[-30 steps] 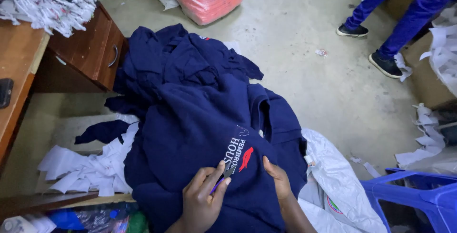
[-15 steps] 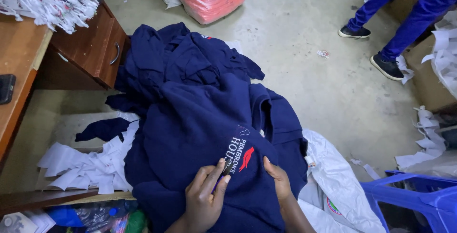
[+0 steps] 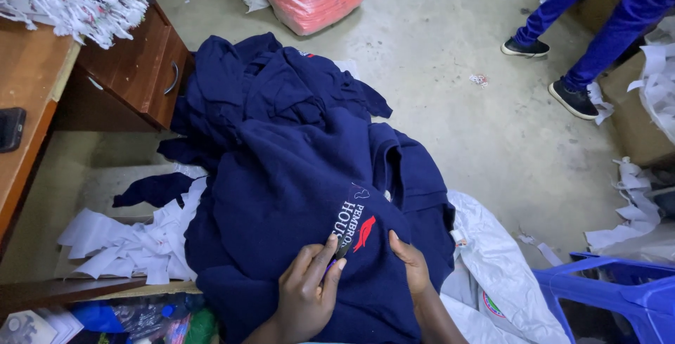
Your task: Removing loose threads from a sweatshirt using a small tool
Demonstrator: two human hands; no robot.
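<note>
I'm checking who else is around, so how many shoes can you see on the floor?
2, both black, top right on the concrete floor: one shoe farther back, the other shoe nearer, beside a cardboard box. More could be hidden outside the view.
</note>
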